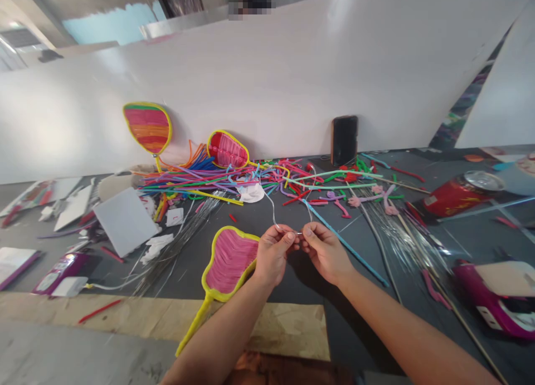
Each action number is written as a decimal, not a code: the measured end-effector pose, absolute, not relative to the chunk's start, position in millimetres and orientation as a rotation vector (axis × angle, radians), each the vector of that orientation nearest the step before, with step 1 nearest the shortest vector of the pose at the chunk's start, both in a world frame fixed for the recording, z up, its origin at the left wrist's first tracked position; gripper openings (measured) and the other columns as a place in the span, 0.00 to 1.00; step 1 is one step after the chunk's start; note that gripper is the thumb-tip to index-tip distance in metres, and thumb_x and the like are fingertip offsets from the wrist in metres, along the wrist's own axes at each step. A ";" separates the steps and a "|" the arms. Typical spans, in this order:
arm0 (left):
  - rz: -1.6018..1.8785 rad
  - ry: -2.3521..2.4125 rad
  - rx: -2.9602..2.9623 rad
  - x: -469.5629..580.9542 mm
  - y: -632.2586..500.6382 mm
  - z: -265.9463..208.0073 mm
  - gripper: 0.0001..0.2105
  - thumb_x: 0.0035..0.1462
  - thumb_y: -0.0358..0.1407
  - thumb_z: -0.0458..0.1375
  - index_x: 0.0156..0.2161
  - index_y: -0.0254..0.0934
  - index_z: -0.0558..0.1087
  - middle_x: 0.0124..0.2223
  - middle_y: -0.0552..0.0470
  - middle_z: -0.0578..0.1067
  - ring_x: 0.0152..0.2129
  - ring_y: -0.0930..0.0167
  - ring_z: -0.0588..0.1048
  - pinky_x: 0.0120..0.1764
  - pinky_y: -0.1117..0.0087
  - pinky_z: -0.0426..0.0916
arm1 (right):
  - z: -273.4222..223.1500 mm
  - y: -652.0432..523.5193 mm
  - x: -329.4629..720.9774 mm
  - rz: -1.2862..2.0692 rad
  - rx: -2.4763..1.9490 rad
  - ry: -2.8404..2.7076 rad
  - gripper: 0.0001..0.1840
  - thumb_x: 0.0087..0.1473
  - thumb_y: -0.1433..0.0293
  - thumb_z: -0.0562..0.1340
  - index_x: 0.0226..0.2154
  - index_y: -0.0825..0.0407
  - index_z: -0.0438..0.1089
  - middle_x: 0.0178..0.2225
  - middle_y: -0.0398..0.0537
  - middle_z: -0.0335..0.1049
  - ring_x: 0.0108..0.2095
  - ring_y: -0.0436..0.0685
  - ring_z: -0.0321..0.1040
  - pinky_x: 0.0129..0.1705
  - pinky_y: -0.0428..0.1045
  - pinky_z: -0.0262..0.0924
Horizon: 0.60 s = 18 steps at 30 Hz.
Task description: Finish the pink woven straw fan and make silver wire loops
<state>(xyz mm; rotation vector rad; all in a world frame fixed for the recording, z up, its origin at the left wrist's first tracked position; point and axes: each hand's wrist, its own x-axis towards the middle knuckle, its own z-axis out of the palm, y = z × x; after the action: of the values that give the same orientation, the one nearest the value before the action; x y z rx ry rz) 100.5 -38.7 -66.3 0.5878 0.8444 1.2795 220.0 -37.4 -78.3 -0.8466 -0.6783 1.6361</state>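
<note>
Between my two hands is a thin silvery wire (273,208), bent into a large loop that rises away from me over the pile. My left hand (273,251) pinches one end of it between thumb and fingers. Close beside it, my right hand (324,251) pinches the other end, and a short piece of wire shows between the fingertips. Partly behind my left forearm lies a fan-shaped piece (232,257) with a pink fuzzy middle and a yellow pipe-cleaner rim and handle.
Colourful pipe cleaners (200,179) are heaped along the back. Two more fan shapes (148,127) lean on the white panel (267,84), as does a phone (344,140). Loose wires (179,251) lie left. A red can (462,193) and a purple device (497,296) stand right.
</note>
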 end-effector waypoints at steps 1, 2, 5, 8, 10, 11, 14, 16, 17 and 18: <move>1.280 0.838 0.582 100.3 -38.6 -65.4 0.11 0.40 0.34 0.68 0.28 0.33 0.70 0.24 0.56 0.74 0.22 0.78 0.71 0.27 0.78 0.67 | -77.9 -37.6 219.9 1.643 -0.841 -0.674 0.13 0.43 0.62 0.69 0.23 0.52 0.67 0.21 0.39 0.63 0.22 0.46 0.56 0.25 0.44 0.51; 1.278 0.836 0.576 100.2 -38.6 -64.7 0.11 0.40 0.34 0.68 0.28 0.33 0.70 0.23 0.56 0.73 0.22 0.78 0.71 0.27 0.78 0.66 | -77.5 -37.6 219.7 1.649 -0.837 -0.671 0.13 0.43 0.62 0.69 0.22 0.52 0.67 0.21 0.39 0.64 0.22 0.46 0.56 0.25 0.43 0.51; 1.276 0.850 0.553 99.5 -38.4 -63.7 0.12 0.38 0.34 0.69 0.26 0.33 0.69 0.24 0.56 0.74 0.22 0.78 0.72 0.26 0.78 0.66 | -76.6 -37.7 218.8 1.660 -0.829 -0.663 0.14 0.42 0.61 0.69 0.22 0.52 0.67 0.21 0.39 0.64 0.22 0.46 0.56 0.24 0.43 0.52; 1.267 0.874 0.543 98.8 -38.3 -64.1 0.13 0.38 0.34 0.69 0.25 0.33 0.69 0.28 0.54 0.76 0.22 0.78 0.72 0.25 0.78 0.66 | -76.3 -38.1 217.5 1.654 -0.843 -0.655 0.14 0.41 0.61 0.69 0.22 0.52 0.67 0.21 0.38 0.62 0.21 0.46 0.55 0.24 0.43 0.51; 1.257 0.883 0.543 98.6 -38.3 -64.2 0.13 0.38 0.35 0.69 0.25 0.33 0.68 0.29 0.53 0.76 0.22 0.77 0.73 0.24 0.79 0.66 | -76.6 -38.4 216.6 1.643 -0.858 -0.655 0.14 0.41 0.62 0.70 0.22 0.52 0.67 0.20 0.38 0.62 0.21 0.45 0.55 0.23 0.43 0.51; 1.255 0.885 0.541 98.7 -38.5 -64.1 0.14 0.38 0.35 0.69 0.25 0.33 0.68 0.29 0.52 0.76 0.22 0.77 0.73 0.24 0.79 0.66 | -76.9 -38.6 216.3 1.637 -0.865 -0.658 0.14 0.41 0.62 0.70 0.22 0.52 0.68 0.20 0.38 0.63 0.21 0.45 0.55 0.23 0.43 0.51; 1.269 0.880 0.521 98.9 -39.1 -63.9 0.14 0.38 0.35 0.69 0.25 0.33 0.67 0.28 0.53 0.76 0.22 0.78 0.73 0.25 0.78 0.68 | -78.2 -38.4 216.4 1.613 -0.892 -0.683 0.12 0.41 0.62 0.70 0.23 0.52 0.69 0.21 0.39 0.65 0.21 0.46 0.56 0.23 0.44 0.52; 1.282 0.870 0.508 98.8 -39.4 -63.8 0.15 0.38 0.35 0.69 0.26 0.33 0.67 0.28 0.53 0.76 0.22 0.78 0.73 0.27 0.78 0.69 | -78.8 -37.9 217.3 1.603 -0.902 -0.703 0.11 0.41 0.63 0.70 0.23 0.52 0.70 0.21 0.39 0.66 0.21 0.46 0.57 0.23 0.44 0.52; 1.286 0.863 0.503 98.6 -39.3 -63.8 0.15 0.38 0.35 0.69 0.26 0.33 0.67 0.28 0.53 0.76 0.22 0.78 0.73 0.28 0.78 0.69 | -78.8 -37.5 217.9 1.605 -0.900 -0.712 0.10 0.41 0.63 0.70 0.23 0.51 0.71 0.22 0.39 0.67 0.21 0.46 0.58 0.24 0.44 0.53; 1.288 0.853 0.500 98.3 -39.1 -63.7 0.14 0.39 0.35 0.69 0.26 0.33 0.66 0.28 0.53 0.76 0.22 0.78 0.73 0.29 0.77 0.69 | -78.6 -37.1 218.4 1.612 -0.892 -0.720 0.10 0.41 0.64 0.70 0.24 0.51 0.71 0.22 0.40 0.67 0.22 0.46 0.59 0.24 0.44 0.53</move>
<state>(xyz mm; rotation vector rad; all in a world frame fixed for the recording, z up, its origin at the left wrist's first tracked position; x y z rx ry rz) 98.3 -39.1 -63.7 0.5002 0.8535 1.2884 218.4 -37.1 -78.6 -0.8922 -0.7202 1.6116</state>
